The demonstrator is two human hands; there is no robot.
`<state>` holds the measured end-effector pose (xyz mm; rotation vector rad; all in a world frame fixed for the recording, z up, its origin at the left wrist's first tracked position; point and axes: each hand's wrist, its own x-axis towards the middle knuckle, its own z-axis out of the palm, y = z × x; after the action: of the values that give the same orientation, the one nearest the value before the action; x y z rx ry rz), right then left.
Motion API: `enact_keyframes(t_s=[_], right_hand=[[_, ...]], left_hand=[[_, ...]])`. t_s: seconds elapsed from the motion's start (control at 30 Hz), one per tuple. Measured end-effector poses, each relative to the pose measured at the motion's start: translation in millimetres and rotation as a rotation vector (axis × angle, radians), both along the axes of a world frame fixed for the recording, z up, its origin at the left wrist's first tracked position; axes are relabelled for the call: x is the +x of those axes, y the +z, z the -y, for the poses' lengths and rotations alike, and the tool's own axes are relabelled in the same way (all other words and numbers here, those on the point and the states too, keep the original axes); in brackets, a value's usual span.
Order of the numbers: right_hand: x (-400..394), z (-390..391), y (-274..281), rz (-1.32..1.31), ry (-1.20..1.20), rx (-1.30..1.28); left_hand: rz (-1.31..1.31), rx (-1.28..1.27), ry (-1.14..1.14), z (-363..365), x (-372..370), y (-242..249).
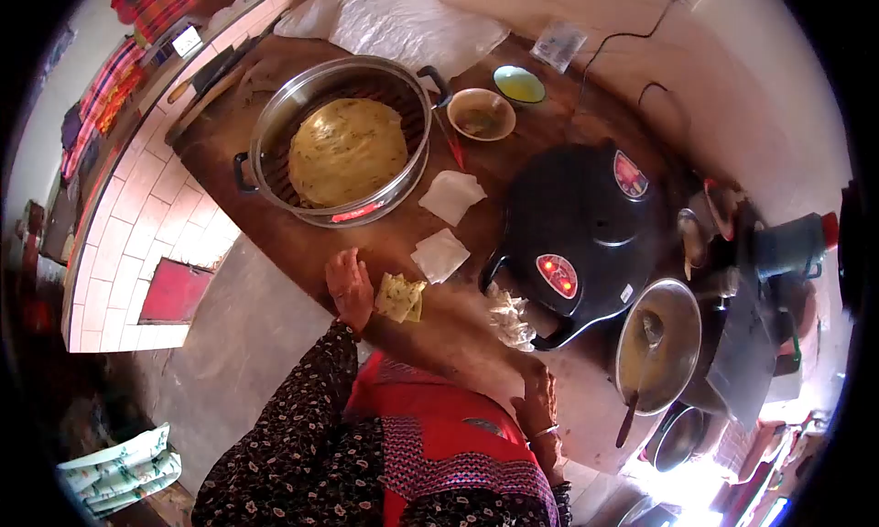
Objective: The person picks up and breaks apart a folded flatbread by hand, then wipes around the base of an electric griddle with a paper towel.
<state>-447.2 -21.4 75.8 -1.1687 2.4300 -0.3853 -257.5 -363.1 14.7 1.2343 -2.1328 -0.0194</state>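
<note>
Folded flatbread piece (400, 298) lies left of the electric griddle (572, 220); our left hand (351, 287) and right hand (538, 406) rest empty; we should handle its layers gently.

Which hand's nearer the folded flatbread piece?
Left. The left hand is just left of the folded flatbread piece, contact unclear; the right hand is farther off, to its right and lower in the picture.

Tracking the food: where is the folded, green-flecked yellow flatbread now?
The flatbread lies on the brown table, just left of centre in the head view, right of the bare left hand and below-left of a pale squarish sheet.
</note>
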Motion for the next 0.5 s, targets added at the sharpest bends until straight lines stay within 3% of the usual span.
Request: enact_keyframes(t_s=[0.1,0.5], right_hand=[[0,1,-5,-0.075,0.002,0.027],[-3,8,9,0.032,0.001,0.031]], left_hand=[[0.006,0.042,-0.012,3,-2,3],[-0.036,0.055,0.005,-3,-3,8]])
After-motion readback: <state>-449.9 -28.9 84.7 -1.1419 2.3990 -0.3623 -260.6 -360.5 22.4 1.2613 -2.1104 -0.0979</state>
